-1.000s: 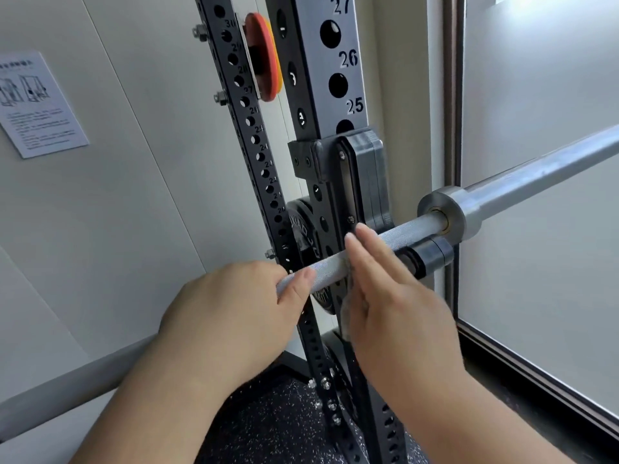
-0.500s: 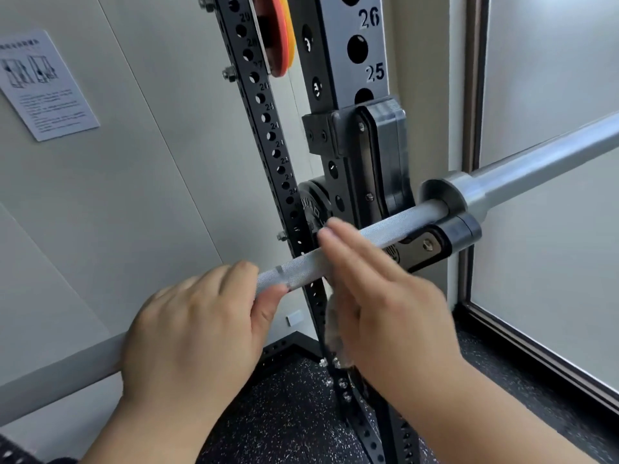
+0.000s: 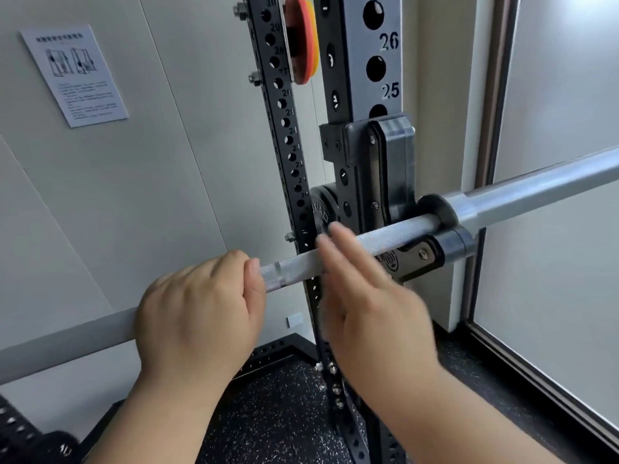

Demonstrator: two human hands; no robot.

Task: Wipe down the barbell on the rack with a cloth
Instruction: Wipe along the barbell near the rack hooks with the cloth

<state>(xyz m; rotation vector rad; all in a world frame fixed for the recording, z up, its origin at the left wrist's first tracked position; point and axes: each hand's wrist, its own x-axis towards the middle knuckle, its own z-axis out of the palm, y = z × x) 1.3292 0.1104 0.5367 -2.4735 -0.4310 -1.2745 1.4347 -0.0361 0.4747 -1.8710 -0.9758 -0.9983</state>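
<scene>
The steel barbell [image 3: 301, 266] lies across the black hook [image 3: 418, 252] of the rack upright [image 3: 368, 78], with its smooth sleeve [image 3: 536, 192] running out to the right. My left hand [image 3: 197, 316] grips the shaft left of the upright, fingers wrapped over the top. My right hand [image 3: 371, 306] is blurred; its straight fingers lie over the knurled shaft just left of the hook. A pale blur under its palm may be the cloth, but I cannot tell for sure.
A perforated black post [image 3: 284, 128] stands behind the bar, with an orange disc [image 3: 306, 45] mounted higher up. A printed sheet [image 3: 73, 75] hangs on the wall at left. A frosted window [image 3: 562, 128] fills the right side. Speckled black flooring [image 3: 274, 413] lies below.
Both hands have slid left along the shaft, away from the hook, baring more knurled steel by the collar. My view has shifted a little left and down.
</scene>
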